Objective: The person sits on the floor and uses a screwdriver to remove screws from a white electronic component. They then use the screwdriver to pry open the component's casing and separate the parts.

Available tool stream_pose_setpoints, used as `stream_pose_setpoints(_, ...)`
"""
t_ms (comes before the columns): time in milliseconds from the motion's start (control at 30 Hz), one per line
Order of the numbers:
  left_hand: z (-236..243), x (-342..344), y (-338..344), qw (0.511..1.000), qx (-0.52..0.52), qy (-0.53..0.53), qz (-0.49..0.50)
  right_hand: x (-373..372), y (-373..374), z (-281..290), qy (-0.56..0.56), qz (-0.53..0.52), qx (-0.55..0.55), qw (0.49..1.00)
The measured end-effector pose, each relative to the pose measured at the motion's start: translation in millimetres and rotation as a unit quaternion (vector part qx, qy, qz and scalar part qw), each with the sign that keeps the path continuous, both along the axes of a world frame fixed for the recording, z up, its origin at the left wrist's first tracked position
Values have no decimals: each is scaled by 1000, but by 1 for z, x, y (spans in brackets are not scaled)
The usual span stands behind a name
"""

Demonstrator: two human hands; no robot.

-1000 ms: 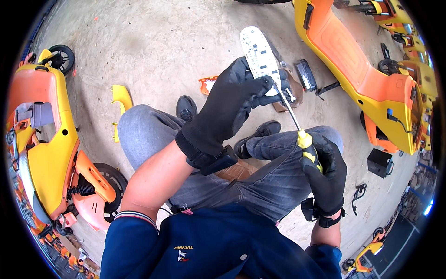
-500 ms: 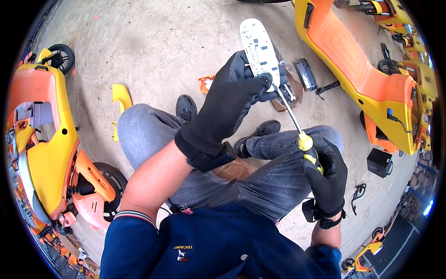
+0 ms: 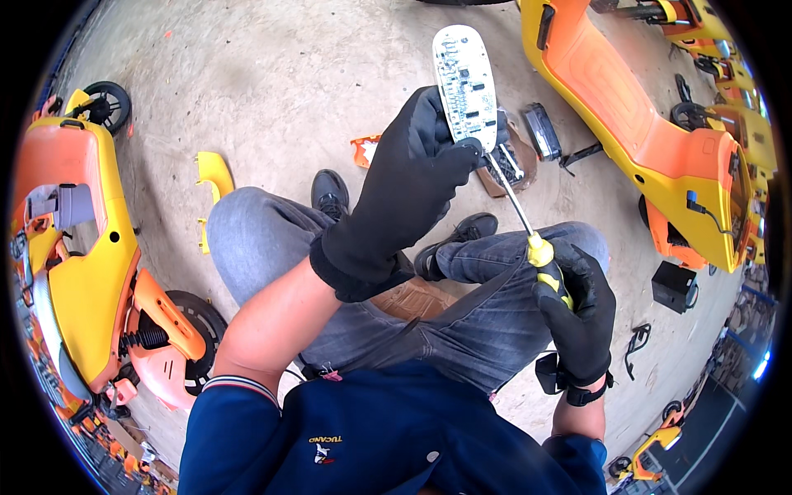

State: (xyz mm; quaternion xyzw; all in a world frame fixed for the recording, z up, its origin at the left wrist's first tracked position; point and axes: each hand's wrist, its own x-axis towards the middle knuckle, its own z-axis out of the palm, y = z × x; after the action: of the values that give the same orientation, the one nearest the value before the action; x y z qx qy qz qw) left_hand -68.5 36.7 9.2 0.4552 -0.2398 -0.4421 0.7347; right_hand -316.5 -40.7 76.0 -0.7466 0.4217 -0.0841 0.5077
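Observation:
My left hand (image 3: 412,177), in a black glove, grips a white oval circuit board (image 3: 466,87) near its lower end, thumb on the face. Small dark components dot the side turned up to me. In my gloved right hand (image 3: 582,301) is a screwdriver (image 3: 542,252) with a yellow and black handle, fingers wrapped round it. Its thin metal shaft points up and left, and the tip ends at the lower edge of the board, by my left thumb. Whether the tip touches the board I cannot tell. The fingers behind the board are mostly hidden.
Yellow and orange scooters stand at left (image 3: 91,272) and right (image 3: 643,124). On the concrete floor (image 3: 264,91) lie a yellow curved panel (image 3: 216,175), a brown tray of small parts (image 3: 513,169), a black rectangular part (image 3: 542,132) and a black box (image 3: 674,287).
The circuit board has risen slightly and turned, so more of its component face shows. My left hand has shifted with it. The right hand and the screwdriver are almost unmoved.

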Motion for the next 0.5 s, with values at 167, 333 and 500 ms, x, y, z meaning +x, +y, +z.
stream_pose_setpoints(167, -3, -2, 0, 999, 2, -37, 8, 0, 1, 1, -3, -2, 2, 1000)
stream_pose_setpoints(333, -4, -6, 1, 994, 3, -106, 20, -1, 1, 0, -5, -9, 5, 1000)
stream_pose_setpoints(500, -5, -11, 3, 984, 1, -175, 37, -2, 1, 3, 9, -1, -5, 1000)
